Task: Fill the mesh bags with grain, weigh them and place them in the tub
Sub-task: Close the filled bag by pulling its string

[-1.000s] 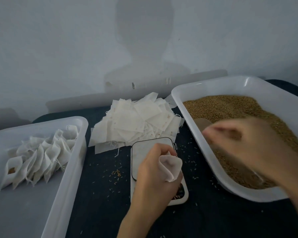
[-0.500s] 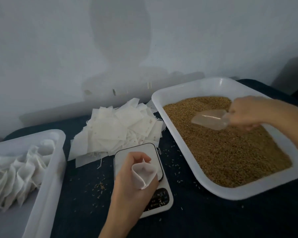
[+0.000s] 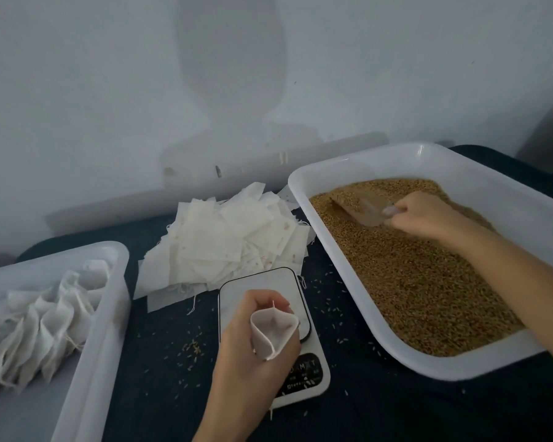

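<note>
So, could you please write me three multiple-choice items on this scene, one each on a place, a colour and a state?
1. Where does the heap of flat white mesh squares lie?
A. inside the grain tray
B. on the dark cloth behind the white digital scale
C. in the left tub

2. What colour is the grain in the large white tray?
A. golden brown
B. black
C. green

3. How is the small white mesh bag in the left hand?
A. tied shut
B. lying flat on the scale
C. held with its mouth open

Answers: 1 B, the heap sits between the scale and the wall. 2 A, the tray's fill is golden brown. 3 C, the fingers curl round it and its inside shows.
</note>
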### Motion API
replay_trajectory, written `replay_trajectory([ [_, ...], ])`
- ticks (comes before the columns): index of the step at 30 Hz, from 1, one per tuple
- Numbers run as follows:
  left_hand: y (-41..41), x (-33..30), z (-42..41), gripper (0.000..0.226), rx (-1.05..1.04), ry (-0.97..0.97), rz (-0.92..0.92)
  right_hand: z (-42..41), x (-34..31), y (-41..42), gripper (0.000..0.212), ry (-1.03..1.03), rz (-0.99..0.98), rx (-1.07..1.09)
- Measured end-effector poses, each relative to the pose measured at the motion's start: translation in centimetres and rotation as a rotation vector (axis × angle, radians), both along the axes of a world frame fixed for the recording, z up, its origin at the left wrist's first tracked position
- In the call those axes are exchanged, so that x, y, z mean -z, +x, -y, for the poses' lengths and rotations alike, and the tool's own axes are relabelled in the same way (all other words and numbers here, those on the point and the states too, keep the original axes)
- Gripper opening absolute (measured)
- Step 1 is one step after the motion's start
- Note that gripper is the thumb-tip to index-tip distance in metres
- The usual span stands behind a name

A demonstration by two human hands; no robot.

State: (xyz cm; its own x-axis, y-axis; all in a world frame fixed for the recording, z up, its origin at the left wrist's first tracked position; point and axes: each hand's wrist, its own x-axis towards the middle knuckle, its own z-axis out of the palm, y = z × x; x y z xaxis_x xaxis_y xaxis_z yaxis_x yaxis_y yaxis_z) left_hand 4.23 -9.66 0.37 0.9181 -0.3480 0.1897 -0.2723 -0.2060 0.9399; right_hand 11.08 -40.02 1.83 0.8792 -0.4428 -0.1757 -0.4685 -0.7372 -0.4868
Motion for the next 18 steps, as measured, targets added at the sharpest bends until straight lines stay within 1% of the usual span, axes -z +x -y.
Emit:
replay_trajectory([
  [2, 0.2, 0.0, 0.0, 0.011, 0.001, -0.029, -0.011, 0.0, -0.6, -0.7, 0.021, 0.115, 0.078, 0.023],
  [3, 0.2, 0.1, -0.1, 0.011, -0.003, -0.038, -0.018, 0.0, -1.0, -1.2, 0.018, 0.143, 0.108, 0.025],
  [9, 0.4, 0.3, -0.1, 0.022, -0.032, -0.022, -0.055, -1.5, -1.9, -4.1, 0.005, 0.251, 0.225, 0.005],
  [12, 0.5, 0.2, 0.0, 0.028, -0.064, 0.014, -0.067, -2.4, -2.5, -5.2, 0.010, 0.223, 0.259, -0.070],
  [14, 1.0, -0.2, -0.1, 0.031, -0.096, 0.043, -0.057, -2.7, -3.8, -6.2, 0.013, 0.186, 0.290, -0.169],
  [18, 2.7, -0.4, 0.0, 0.037, -0.148, 0.095, 0.016, -3.6, -7.4, -8.2, 0.035, 0.252, 0.221, -0.457],
])
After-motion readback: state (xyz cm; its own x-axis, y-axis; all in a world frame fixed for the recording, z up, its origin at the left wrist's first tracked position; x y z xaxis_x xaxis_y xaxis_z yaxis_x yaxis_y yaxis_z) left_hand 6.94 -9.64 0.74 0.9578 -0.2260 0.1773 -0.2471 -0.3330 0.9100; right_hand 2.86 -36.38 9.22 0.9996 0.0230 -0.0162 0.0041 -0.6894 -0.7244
